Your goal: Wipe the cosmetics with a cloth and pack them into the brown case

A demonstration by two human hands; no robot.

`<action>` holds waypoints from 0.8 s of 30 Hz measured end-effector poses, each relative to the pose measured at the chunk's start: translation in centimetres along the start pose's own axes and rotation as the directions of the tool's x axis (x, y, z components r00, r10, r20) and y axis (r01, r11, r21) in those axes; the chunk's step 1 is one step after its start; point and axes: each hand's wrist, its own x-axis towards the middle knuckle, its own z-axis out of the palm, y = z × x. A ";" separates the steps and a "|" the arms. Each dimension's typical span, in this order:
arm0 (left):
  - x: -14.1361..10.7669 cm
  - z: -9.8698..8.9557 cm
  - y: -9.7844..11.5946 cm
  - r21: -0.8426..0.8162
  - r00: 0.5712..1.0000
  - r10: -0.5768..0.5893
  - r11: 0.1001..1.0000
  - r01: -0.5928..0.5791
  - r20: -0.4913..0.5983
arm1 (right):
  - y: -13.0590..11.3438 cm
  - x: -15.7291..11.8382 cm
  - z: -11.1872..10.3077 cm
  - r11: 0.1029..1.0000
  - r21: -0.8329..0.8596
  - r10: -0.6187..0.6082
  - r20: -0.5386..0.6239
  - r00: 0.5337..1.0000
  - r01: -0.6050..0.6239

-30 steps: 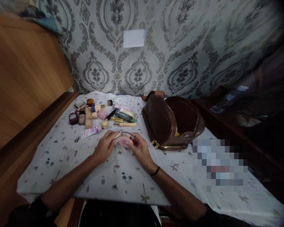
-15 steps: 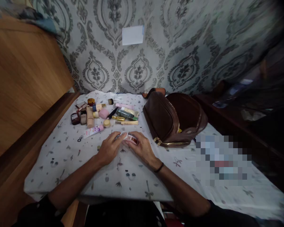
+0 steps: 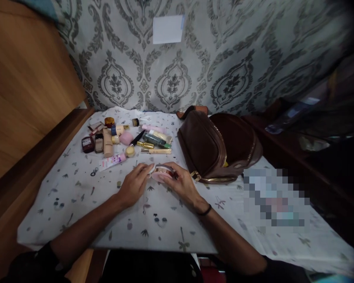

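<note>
In front of me, above the cloth, my right hand (image 3: 181, 182) is closed around a small round cosmetic jar (image 3: 161, 173), pale pink with a shiny copper band. The jar is tilted on its side. Close against its left edge, my left hand (image 3: 134, 184) pinches a thin white piece (image 3: 151, 170); whether this is the jar's lid I cannot make out. Beyond my hands lie a slim beige tube (image 3: 156, 151), a small round cream pot (image 3: 130, 151) and a white-and-purple squeeze tube (image 3: 112, 161).
A brown zippered bag (image 3: 199, 145) stands unzipped right of my hands. Several cosmetics, among them a pink sponge (image 3: 126, 137) and a green bottle (image 3: 156, 139), lie at the back left. A wooden panel (image 3: 32, 78) borders the left side; a blurred-out patch (image 3: 277, 200) covers something at right.
The white piece and the jar have come apart a little, and more of the jar's pink face shows. My view has tilted slightly downward.
</note>
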 end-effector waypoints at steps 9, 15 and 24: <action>0.0 -0.9 0.2 0.156 0.986 0.147 0.979 -0.134 -0.077 | 0.9 -0.3 1.1 0.999 0.044 0.003 0.000 1.000 -0.003; 0.0 -0.2 0.1 0.128 0.991 0.124 0.985 -0.117 -0.046 | 0.8 -0.2 0.5 0.970 -0.157 -0.194 -0.028 0.981 0.188; -0.2 0.7 -0.6 0.122 0.997 0.010 0.992 -0.020 0.082 | 1.7 0.2 -0.3 0.948 -0.262 -0.192 -0.020 0.981 0.180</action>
